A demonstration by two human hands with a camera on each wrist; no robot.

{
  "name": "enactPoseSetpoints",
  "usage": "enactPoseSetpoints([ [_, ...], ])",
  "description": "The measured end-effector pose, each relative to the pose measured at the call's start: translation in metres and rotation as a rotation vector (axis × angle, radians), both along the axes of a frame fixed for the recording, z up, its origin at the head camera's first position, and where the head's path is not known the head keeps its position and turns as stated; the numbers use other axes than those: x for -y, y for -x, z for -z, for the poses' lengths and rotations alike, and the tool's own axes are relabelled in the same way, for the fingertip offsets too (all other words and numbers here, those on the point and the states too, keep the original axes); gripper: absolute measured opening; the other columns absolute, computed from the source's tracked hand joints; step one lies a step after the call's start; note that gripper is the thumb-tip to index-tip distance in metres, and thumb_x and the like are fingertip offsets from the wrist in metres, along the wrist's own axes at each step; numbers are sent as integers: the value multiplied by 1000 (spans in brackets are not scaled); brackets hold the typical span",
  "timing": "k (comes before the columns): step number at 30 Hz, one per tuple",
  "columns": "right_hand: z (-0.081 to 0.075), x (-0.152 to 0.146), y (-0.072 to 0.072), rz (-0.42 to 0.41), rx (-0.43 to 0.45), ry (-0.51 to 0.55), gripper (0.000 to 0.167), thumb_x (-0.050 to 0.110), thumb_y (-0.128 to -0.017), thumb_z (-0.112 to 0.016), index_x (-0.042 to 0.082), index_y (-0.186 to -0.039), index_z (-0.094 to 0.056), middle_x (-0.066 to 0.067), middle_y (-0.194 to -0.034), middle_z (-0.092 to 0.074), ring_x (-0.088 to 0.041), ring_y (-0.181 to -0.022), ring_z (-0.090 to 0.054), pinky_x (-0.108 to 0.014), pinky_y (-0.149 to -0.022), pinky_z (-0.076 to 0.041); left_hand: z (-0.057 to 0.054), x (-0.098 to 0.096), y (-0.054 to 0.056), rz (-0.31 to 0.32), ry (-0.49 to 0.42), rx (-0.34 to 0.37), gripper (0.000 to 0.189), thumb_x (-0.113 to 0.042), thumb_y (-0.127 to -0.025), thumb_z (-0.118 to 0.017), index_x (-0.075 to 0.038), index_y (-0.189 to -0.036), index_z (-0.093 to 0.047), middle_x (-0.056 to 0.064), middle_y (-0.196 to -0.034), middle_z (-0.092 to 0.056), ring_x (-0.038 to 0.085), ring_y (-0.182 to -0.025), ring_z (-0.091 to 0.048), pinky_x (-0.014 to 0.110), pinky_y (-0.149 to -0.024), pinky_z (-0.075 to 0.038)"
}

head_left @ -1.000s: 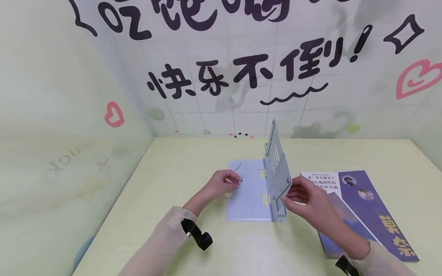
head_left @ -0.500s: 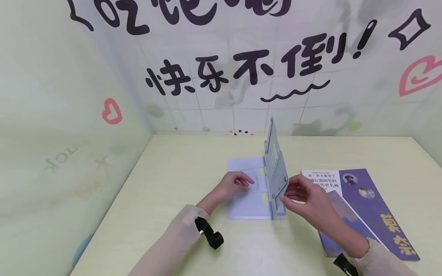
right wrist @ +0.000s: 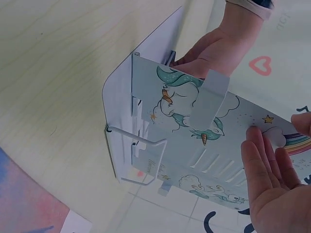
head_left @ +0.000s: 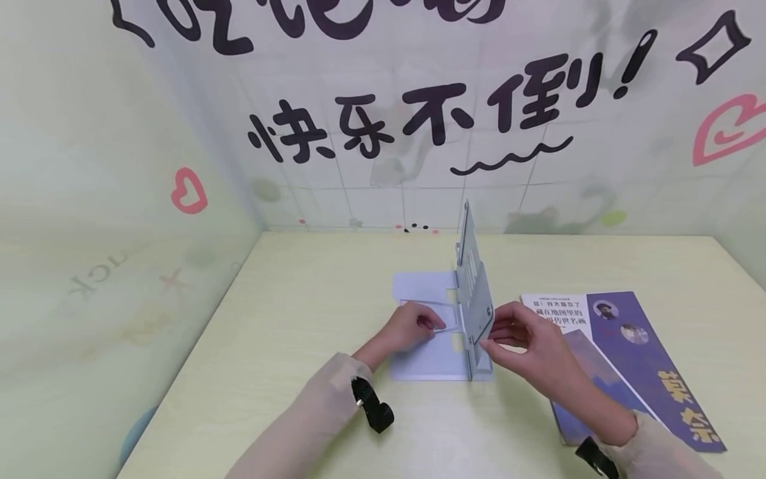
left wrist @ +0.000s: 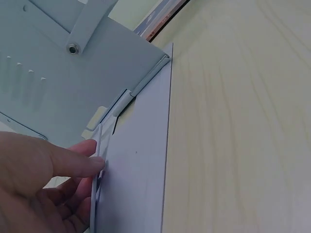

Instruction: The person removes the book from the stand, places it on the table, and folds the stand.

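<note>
A pale blue metal book stand has a flat base on the table and a slotted panel upright on it. My left hand, behind the panel, pinches a thin support plate low over the base, thumb on one side and fingers on the other. On the other side, my right hand holds the panel near its close edge. In the right wrist view its fingers lie along the unicorn-printed front, the thumb by the edge. A bent wire arm stands out from the front's lower part.
To the right, a purple book lies on the pale wooden table, with a smaller blue cover overlapping it. Printed walls enclose the back and the left side.
My left hand has moved right, swinging the support plate from raised at the base's left down toward the upright panel. My right hand stays at the panel, which leans slightly further left.
</note>
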State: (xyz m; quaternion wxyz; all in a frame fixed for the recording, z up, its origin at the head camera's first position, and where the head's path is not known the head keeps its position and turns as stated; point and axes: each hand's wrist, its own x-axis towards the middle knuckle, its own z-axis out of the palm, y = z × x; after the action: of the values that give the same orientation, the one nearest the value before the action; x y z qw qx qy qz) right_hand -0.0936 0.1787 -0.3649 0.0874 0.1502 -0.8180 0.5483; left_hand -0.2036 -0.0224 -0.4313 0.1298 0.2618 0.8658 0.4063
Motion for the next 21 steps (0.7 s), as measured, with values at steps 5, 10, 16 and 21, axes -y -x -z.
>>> enactPoseSetpoints([
  [5,0,0,0,0,10,5,26,0,-77,-71,-2,-98,-56,-9,-89,-61,-10,-78,-63,-24,-69,-54,-2,-2,-2,0,51,-28,18,11,-76,-63,-2,-87,-71,2,-77,-61,9,-69,-50,18,-62,-43],
  [10,0,-1,0,0,-2,2,26,1,-77,-71,-2,-97,-56,-8,-89,-61,-9,-78,-63,-23,-69,-53,-6,-3,-3,0,91,-26,17,9,-78,-63,-3,-87,-71,1,-74,-58,10,-68,-47,18,-61,-40],
  [16,1,-1,0,-8,-19,9,26,1,-77,-71,-2,-97,-56,-8,-89,-61,-9,-77,-63,-23,-68,-53,-8,-2,-4,6,85,-31,13,4,-79,-64,-3,-87,-70,0,-71,-56,9,-65,-46,19,-59,-40],
  [21,1,-2,-1,-9,-26,10,25,0,-76,-72,-2,-97,-56,-8,-89,-61,-10,-77,-63,-23,-68,-54,-17,-3,-5,-33,16,38,13,-1,-83,-62,-3,-93,-68,0,-76,-57,10,-69,-49,20,-62,-43],
])
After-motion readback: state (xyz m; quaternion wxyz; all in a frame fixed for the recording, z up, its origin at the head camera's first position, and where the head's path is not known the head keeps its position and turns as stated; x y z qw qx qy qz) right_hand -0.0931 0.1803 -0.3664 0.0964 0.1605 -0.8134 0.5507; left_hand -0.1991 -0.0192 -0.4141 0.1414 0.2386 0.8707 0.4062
